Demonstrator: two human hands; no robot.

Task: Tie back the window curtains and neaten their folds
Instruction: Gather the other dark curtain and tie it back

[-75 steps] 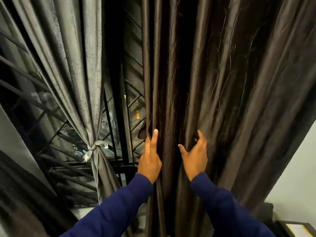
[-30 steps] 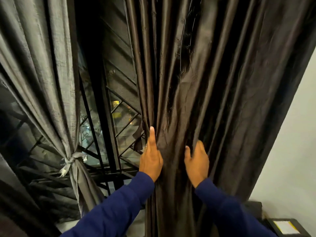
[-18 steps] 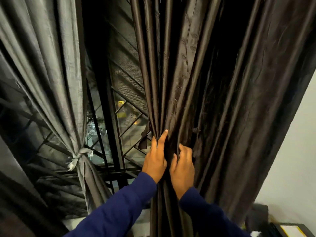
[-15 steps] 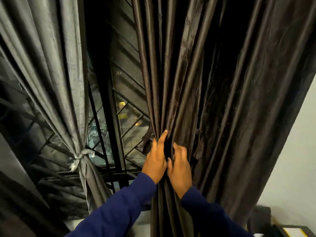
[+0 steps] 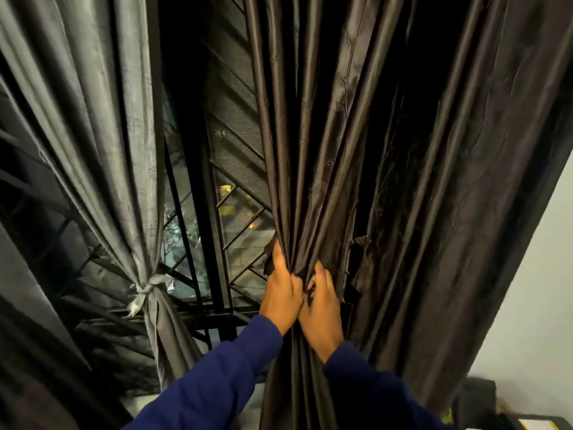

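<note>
A dark brown satin curtain (image 5: 412, 169) hangs on the right side of the window. My left hand (image 5: 280, 294) and my right hand (image 5: 321, 308) sit side by side at waist height and grip its left folds, bunching them into a narrow bundle. The fingers of both hands curl into the cloth. A dark strip of fabric (image 5: 268, 259) pokes out just left of my left hand. On the left hangs a grey curtain (image 5: 102, 135), gathered and tied with a pale tieback (image 5: 145, 290).
Behind the curtains is a dark window with a black metal grille (image 5: 214, 243). A pale wall (image 5: 533, 290) stands to the right. At the bottom right are a dark box (image 5: 479, 398) and a black-edged yellowish object (image 5: 539, 425).
My hands were spread apart on the brown curtain, then came together. The folds between them are now gathered tight, and both hands' fingers have curled into the cloth.
</note>
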